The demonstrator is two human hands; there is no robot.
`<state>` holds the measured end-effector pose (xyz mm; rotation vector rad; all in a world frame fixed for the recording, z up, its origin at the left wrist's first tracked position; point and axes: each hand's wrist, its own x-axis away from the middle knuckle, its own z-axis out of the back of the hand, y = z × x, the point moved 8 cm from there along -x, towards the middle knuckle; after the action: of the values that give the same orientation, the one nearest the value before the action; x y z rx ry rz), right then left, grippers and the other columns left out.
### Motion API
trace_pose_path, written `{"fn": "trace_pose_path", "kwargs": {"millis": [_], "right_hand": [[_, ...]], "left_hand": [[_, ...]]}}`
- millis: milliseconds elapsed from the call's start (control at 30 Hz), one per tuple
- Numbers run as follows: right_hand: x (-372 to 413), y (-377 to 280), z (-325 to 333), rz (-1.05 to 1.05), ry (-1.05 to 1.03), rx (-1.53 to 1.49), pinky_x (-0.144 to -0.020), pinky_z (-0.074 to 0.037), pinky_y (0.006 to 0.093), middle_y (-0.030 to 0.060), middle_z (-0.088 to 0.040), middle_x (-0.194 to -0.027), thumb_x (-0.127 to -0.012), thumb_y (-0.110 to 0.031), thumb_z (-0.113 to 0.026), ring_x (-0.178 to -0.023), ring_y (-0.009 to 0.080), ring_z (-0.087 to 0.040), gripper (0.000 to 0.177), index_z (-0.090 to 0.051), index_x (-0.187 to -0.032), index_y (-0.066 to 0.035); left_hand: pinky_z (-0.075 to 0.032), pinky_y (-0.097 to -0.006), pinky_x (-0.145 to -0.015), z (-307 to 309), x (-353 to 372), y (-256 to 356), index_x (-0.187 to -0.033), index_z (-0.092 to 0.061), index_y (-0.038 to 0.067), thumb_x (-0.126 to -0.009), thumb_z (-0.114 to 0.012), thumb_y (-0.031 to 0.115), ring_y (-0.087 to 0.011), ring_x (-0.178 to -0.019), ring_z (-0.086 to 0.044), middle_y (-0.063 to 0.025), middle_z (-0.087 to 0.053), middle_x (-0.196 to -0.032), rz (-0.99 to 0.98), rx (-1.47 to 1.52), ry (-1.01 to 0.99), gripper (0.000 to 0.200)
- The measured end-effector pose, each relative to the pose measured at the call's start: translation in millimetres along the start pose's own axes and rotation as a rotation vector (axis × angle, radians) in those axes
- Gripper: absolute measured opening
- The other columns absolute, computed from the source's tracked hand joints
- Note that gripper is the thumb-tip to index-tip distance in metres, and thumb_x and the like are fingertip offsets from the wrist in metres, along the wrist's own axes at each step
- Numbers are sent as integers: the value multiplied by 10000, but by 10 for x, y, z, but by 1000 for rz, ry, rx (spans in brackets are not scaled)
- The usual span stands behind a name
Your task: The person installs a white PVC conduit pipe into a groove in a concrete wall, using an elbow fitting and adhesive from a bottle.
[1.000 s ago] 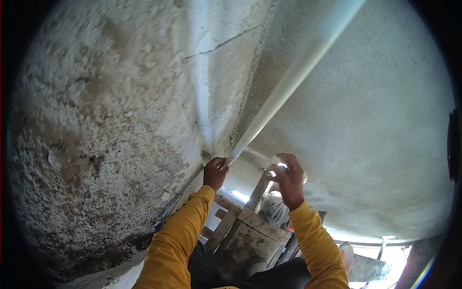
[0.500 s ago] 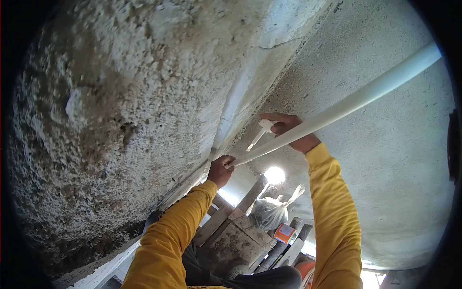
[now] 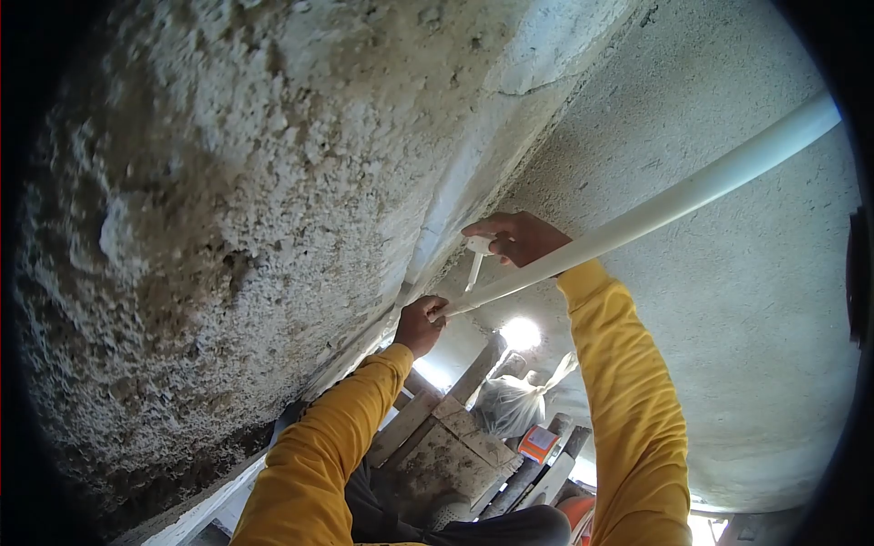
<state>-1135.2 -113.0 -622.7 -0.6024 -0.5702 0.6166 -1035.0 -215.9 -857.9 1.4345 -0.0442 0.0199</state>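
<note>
A long white plastic pipe runs slantwise from the upper right down to my left hand. My left hand is closed around the pipe's lower end beside the rough wall. Above that end, my right hand pinches a small white applicator brush by its wide cap-like top. The brush's stem points downward, its tip close to the pipe near my left hand. The pipe passes in front of my right wrist and hides part of it.
A rough concrete wall fills the left, and a smoother plastered surface the right. Below are wooden planks, a tied clear plastic bag and an orange-and-white can. A bright light shines beyond the planks.
My right hand has moved left with the applicator brush, which has turned more upright with its tip nearer the pipe. My left hand stays on the pipe's end.
</note>
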Motion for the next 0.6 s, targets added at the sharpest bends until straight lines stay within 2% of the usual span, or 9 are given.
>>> {"fn": "trace_pose_path", "kwargs": {"millis": [67, 167, 267, 300, 400, 433, 600], "right_hand": [[48, 60, 64, -46, 41, -15, -813, -567, 348, 153, -709, -1267, -985, -47, -566, -952, 201, -707, 409, -653, -1380, -115], [179, 52, 149, 76, 128, 12, -874, -564, 373, 155, -713, -1237, -1008, -99, -596, -1047, 249, -707, 344, -668, -1344, -116], [412, 53, 170, 83, 237, 62, -908, -557, 384, 149, -717, -1217, -1009, -116, -612, -1076, 297, -700, 306, -673, -1309, -103], [515, 66, 184, 74, 310, 114, -875, -561, 375, 156, -722, -1150, -991, -130, -646, -1009, 279, -706, 302, -661, -1280, -43], [834, 291, 70, -111, 324, -70, -839, -563, 358, 147, -713, -1063, -967, -142, -672, -929, 233, -702, 330, -645, -1256, 13], [957, 327, 24, -101, 404, -130, -816, -563, 342, 132, -695, -989, -930, -135, -707, -860, 184, -680, 342, -640, -1215, 43], [1593, 31, -318, 17, 678, -72, -724, -592, 307, 133, -641, -992, -848, -17, -756, -823, 174, -657, 327, -631, -1148, 29]], "left_hand": [[-538, -327, -960, -4, -8, -12, -1187, -670, -26, -885, -694, -55, -207, -1050, -696, -139, -729, -1110, -7, 5, 9, 304], [-538, -329, -958, 13, -10, -5, -1186, -665, -27, -888, -691, -60, -205, -1046, -693, -136, -725, -1098, -8, 24, 30, 300], [-541, -324, -943, 38, -24, 19, -1189, -657, -32, -890, -685, -65, -198, -1039, -691, -130, -724, -1078, -5, 38, 31, 302], [-542, -320, -937, 47, -39, 7, -1184, -657, -33, -891, -682, -67, -192, -1034, -690, -127, -724, -1075, 3, 44, 38, 296], [-542, -310, -923, 33, -77, -100, -1170, -658, -33, -894, -674, -73, -175, -1022, -689, -116, -724, -1066, 21, 77, 55, 280], [-542, -307, -920, 18, -97, -162, -1166, -659, -32, -895, -671, -74, -170, -1018, -688, -113, -724, -1065, 23, 95, 59, 274], [-547, -350, -959, 33, -108, -193, -1171, -685, -21, -886, -705, -27, -228, -1022, -715, -159, -739, -1095, 21, 121, 61, 286]]}}
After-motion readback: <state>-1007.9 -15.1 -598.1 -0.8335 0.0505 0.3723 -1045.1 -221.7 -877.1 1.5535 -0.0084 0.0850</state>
